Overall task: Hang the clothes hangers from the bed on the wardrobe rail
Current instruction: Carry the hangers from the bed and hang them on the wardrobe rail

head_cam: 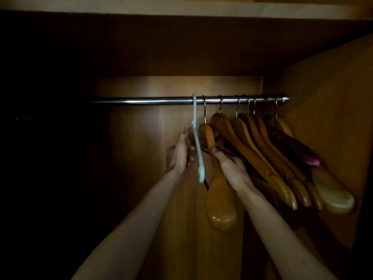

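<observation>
Two bare hands reach up into a dim brown wooden wardrobe. The left hand (180, 152) has its fingers curled round the thin pale green plastic hanger (196, 142), about halfway down its arm. That hanger's hook is already over the shiny silver metal rail (141, 101), at the left end of the row. Its long side hangs down and points toward the person, so the hand sits just left of it and below the hook.

The right hand (230, 164) is just beside it. Its thumb presses on the nearest brown wooden hanger (217, 188), and its fingers go behind that hanger, so it looks like a hold on it. More brown wooden hangers (282, 164) hang close together to the right, up to the wardrobe's side wall (333, 118).

I think the green hanger is almost done. The left hand is nearer to it. It likely just needs to let go and leave it hanging straight.
</observation>
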